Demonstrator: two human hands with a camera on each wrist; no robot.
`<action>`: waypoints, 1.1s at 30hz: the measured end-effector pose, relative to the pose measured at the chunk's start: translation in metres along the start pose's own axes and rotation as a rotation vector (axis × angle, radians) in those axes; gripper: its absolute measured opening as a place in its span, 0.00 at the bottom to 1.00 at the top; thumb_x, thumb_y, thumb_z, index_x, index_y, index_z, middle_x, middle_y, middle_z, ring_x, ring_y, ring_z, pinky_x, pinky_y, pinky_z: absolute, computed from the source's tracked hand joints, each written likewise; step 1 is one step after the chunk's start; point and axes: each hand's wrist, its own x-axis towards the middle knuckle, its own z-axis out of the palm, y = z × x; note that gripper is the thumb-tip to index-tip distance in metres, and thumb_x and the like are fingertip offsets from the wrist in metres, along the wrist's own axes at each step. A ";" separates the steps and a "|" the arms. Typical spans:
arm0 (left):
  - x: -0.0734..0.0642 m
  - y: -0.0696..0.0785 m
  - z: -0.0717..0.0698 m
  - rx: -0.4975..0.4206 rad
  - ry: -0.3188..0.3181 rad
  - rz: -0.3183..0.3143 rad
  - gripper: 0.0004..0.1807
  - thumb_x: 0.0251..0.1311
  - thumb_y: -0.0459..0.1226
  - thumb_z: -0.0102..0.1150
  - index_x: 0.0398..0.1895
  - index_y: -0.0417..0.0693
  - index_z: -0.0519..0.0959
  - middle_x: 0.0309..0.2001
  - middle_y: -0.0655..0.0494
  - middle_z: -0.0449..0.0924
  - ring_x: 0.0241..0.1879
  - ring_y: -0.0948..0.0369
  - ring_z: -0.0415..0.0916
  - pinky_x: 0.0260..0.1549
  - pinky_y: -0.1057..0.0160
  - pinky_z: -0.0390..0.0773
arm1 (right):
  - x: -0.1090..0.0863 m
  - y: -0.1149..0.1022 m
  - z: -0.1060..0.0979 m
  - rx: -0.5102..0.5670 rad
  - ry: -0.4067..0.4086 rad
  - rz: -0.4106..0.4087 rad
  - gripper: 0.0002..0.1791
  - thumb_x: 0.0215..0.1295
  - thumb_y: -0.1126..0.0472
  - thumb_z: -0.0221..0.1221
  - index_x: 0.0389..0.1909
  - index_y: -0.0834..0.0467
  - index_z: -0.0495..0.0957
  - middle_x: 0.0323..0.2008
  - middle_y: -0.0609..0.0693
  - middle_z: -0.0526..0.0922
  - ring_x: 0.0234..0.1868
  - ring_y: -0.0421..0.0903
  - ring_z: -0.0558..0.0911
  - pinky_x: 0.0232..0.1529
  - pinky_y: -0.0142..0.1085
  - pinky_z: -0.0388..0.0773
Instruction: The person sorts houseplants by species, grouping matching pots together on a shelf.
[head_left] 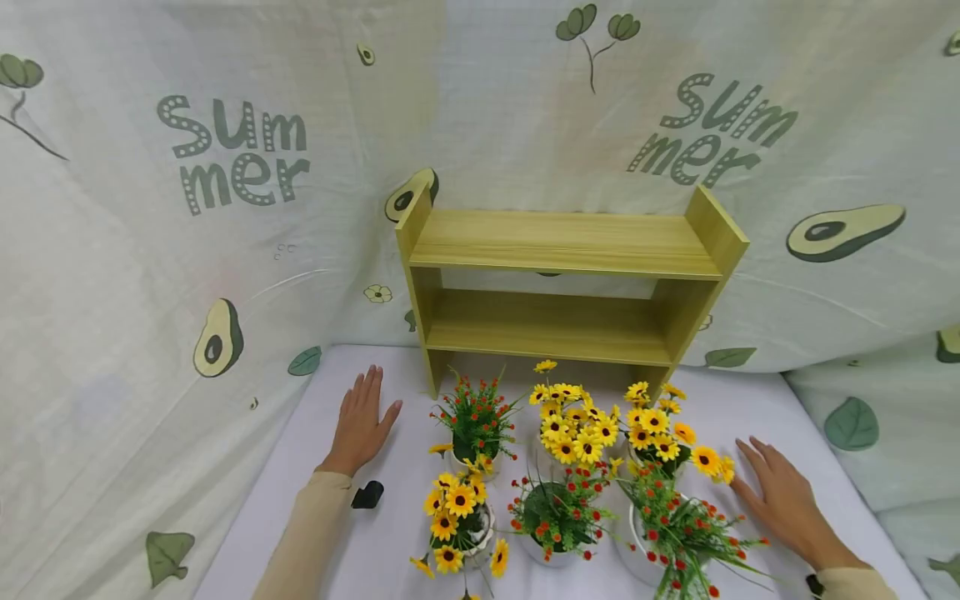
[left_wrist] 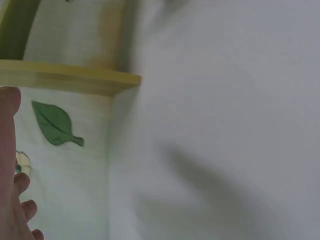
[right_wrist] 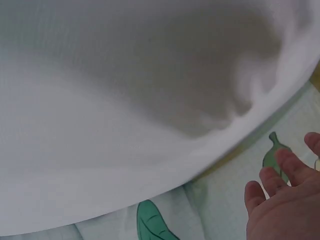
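My left hand [head_left: 360,425] lies palm down, fingers straight, over the white table left of the potted plants, holding nothing. On the right, my right hand [head_left: 783,500] has its fingers extended and spread, also holding nothing, close to the yellow sunflowers [head_left: 654,423] and the front right pot with red blooms [head_left: 678,529]. Between the hands stand more potted artificial plants: red-flowered ones at the back left [head_left: 478,421] and front middle [head_left: 558,512], and yellow sunflowers at the back middle [head_left: 576,425] and front left [head_left: 459,504].
Behind the pots stands a two-tier wooden shelf [head_left: 551,325] with nothing on its boards. A small black object [head_left: 367,495] sits beside the left wrist. Printed cloth [head_left: 495,100] hangs around the table [head_left: 401,533] at the back and sides.
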 end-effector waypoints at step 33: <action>0.097 0.133 -0.115 -0.376 0.537 0.263 0.34 0.77 0.41 0.57 0.80 0.36 0.61 0.75 0.42 0.69 0.70 0.44 0.69 0.69 0.42 0.69 | -0.063 -0.042 -0.005 0.296 -0.265 0.140 0.43 0.50 0.52 0.82 0.64 0.69 0.78 0.56 0.66 0.85 0.50 0.50 0.85 0.46 0.60 0.84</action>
